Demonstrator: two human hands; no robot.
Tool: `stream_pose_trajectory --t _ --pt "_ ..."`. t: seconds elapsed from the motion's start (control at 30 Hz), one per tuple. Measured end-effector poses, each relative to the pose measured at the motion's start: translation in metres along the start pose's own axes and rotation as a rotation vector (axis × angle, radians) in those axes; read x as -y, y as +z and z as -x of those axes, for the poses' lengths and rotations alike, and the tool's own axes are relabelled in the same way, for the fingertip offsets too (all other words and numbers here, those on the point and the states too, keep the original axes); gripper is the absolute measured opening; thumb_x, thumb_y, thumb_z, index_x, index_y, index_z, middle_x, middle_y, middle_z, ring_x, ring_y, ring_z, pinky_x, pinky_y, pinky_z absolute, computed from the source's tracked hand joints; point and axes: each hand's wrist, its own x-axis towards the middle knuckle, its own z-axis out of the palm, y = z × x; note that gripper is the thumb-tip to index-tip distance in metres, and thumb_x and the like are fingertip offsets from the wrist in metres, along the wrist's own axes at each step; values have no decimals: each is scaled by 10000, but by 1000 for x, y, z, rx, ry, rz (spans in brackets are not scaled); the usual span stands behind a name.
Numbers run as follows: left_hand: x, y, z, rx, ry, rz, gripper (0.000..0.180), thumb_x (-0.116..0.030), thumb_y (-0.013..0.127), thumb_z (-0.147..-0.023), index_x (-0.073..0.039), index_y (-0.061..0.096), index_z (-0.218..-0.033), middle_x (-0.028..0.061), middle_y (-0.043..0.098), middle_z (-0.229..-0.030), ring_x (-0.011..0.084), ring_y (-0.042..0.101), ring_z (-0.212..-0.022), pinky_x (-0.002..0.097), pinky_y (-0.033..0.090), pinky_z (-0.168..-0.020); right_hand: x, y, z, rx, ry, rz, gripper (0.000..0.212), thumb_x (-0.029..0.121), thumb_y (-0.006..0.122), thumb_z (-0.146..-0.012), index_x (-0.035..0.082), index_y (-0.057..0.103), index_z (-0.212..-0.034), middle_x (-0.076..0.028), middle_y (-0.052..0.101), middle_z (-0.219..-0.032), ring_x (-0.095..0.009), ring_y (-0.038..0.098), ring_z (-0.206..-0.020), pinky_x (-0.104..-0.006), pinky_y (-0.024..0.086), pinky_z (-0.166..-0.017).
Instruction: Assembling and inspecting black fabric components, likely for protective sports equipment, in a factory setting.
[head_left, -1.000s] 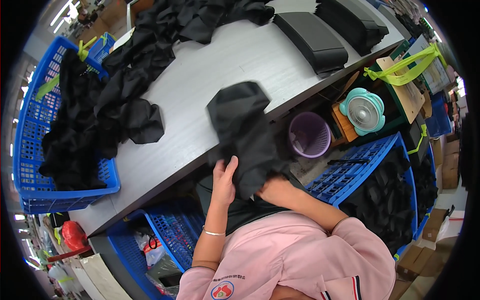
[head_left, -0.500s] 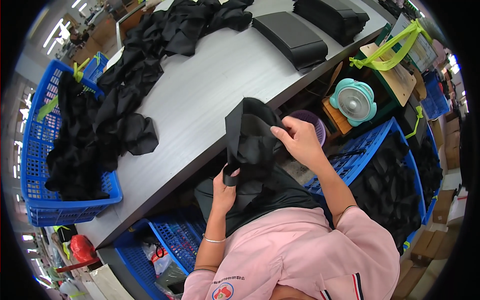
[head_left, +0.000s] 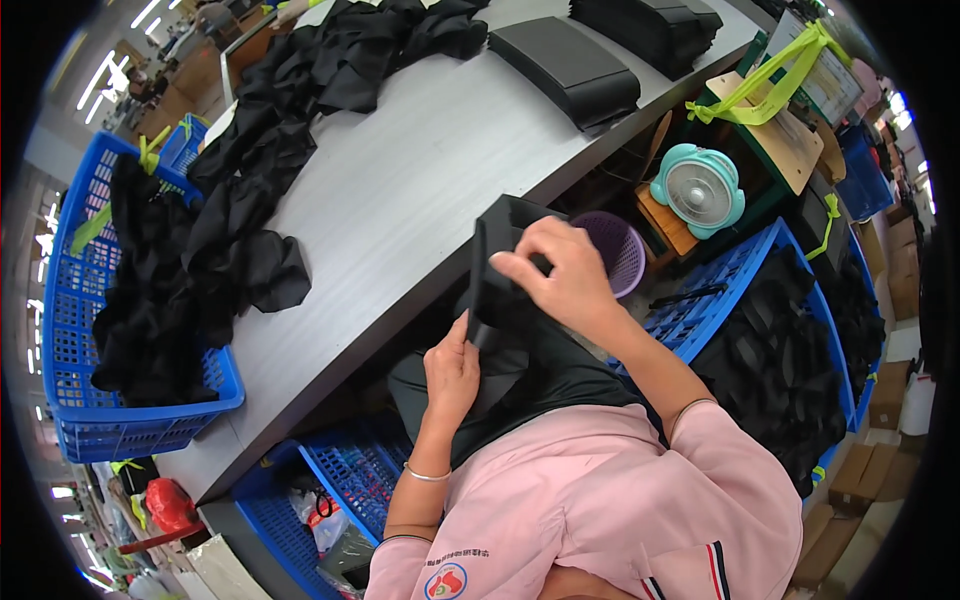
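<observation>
A folded black fabric piece (head_left: pixel 492 245) is held above my lap, close to the table's front edge. My left hand (head_left: pixel 453 375) grips its lower left edge, with the index finger stretched up along the fabric; the thumb is hidden. Over the upper right of the piece is my right hand (head_left: pixel 568 272), its thumb pointing left and its fingers loosely bent. A gap shows between that thumb and the fingers, with black fabric behind it. Whether the right fingertips touch the fabric is unclear.
On the grey table (head_left: pixel 400 190) lie a heap of black fabric (head_left: pixel 340 60) and two black stacks (head_left: pixel 565 65). A blue basket (head_left: pixel 145 425) with black fabric stands left; another blue basket (head_left: pixel 700 335) is right. A teal fan (head_left: pixel 700 190) and purple bin (head_left: pixel 625 255) are near my right hand.
My right hand has moved left across the black fabric piece, and its pinch on the right edge has loosened. The piece looks narrower and more folded. My left hand keeps its grip.
</observation>
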Motion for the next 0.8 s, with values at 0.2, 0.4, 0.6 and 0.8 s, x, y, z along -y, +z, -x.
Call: stream_pose_trajectory --t 0.2,0.4,0.6,0.8 --pt "4 -18 3 74 -240 565 191 -127 644 -962 53 698 -991 -45 628 -833 54 526 -750 230 440 -660 -23 -14 -37 -212 39 17 177 125 706 -853 13 599 -766 -129 613 -818 -319 589 -748 -373 476 -695" --pt "32 -24 0 -65 -416 780 236 -147 679 -947 64 685 -1053 59 702 -965 79 625 -820 231 503 -715 -28 -40 -5 -312 183 -134 112 89 708 -899 -12 669 -929 -96 673 -939 -170 633 -856 -291 500 -777" --pt "-4 -6 8 81 -367 968 363 -65 714 -901 41 601 -1229 95 672 -1153 139 646 -982 298 537 -856 -27 -5 52 279 716 -920 313 206 654 -974 -37 666 -1172 -13 704 -1014 -80 615 -881 -247 508 -808" --pt "11 -3 -2 102 -504 1008 423 -67 693 -908 18 550 -1297 95 647 -1216 183 632 -1066 335 505 -953 -23 -15 54 392 704 -894 232 214 610 -995 10 707 -1046 21 684 -981 -53 601 -865 -216 482 -767"
